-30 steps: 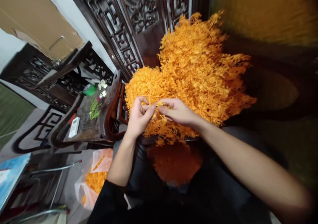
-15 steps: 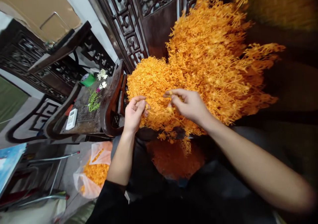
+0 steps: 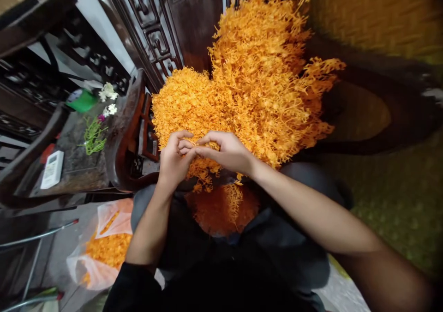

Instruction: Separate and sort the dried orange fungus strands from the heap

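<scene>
while both hands meet right at the near edge of the pile, the left hand [image 3: 173, 160] has its fingers curled in and its thumb and forefinger tips closed on a thin orange sprig [image 3: 194, 144], and the right hand [image 3: 225, 152] comes in from the other side with its fingertips pinched on that same little piece, so the two hands are touching at the tips. can't make out how long the sprig is, it just blends into the rest.

right behind and under the hands sits the orange flower heap [image 3: 249, 90], a big fluffy mound of stringy orange branches that leans up against the dark carved wooden panel [image 3: 162, 30] at the back. some strands hang down off the near edge, just below the hands, over an orange pile in the lap [image 3: 221, 210], which rests on dark clothing.

off to the left there's a dark wooden chair [image 3: 119, 132] with a stone-looking seat, and on it lie a white remote [image 3: 52, 169], a few green stems [image 3: 92, 136], small white flowers [image 3: 108, 93] and a green cup [image 3: 83, 102]. lower left on the floor a clear plastic bag [image 3: 104, 249] holds more of the orange stuff. right side is a blurry green-yellow surface [image 3: 398, 196].
</scene>
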The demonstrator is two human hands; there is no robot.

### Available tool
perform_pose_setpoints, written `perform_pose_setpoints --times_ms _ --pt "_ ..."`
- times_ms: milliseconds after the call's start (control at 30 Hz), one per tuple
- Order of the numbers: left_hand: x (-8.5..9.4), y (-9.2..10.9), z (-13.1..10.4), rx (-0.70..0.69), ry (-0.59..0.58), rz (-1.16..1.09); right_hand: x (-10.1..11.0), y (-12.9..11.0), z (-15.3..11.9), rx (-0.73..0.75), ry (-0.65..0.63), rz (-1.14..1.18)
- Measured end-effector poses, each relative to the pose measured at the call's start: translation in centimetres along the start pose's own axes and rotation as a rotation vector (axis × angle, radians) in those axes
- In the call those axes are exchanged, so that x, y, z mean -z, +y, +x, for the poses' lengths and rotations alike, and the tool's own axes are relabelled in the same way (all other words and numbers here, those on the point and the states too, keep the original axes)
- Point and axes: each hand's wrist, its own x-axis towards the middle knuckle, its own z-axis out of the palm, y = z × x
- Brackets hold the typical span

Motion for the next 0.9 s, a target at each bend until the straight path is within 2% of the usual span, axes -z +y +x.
perform_pose_setpoints --times_ms 133,367,500,600,700,800,900 --pt "-0.1 0.7 0.1 -0.010 0.004 0.045 -0.1 0.6 -0.1 0.060 -0.048 -0.048" --pt "-0.4 0.2 -0.1 0.098 0.018 0.019 -0.1 1.0 -0.4 0.271 0.021 -0.220" --pt "-1.0 -0.2 0.0 0.091 0.096 0.028 -0.7 0.7 -0.6 0.226 0.000 -0.239" --pt "-0.7 -0.5 0.7 0.035 0.278 0.038 -0.8 -0.2 -0.9 0.195 -0.042 -0.153" --pt "0.6 -0.8 1.6 0.007 0.441 -0.039 0.0 -1.2 -1.3 0.214 -0.072 -0.064" --pt "1.7 -0.9 1.9 0.036 0.450 -0.135 1.5 -1.4 -1.3 0.125 0.037 -0.040" --pt "1.8 -0.9 1.7 0.046 0.414 -0.167 2.3 -1.0 -1.0 0.008 0.089 0.005"
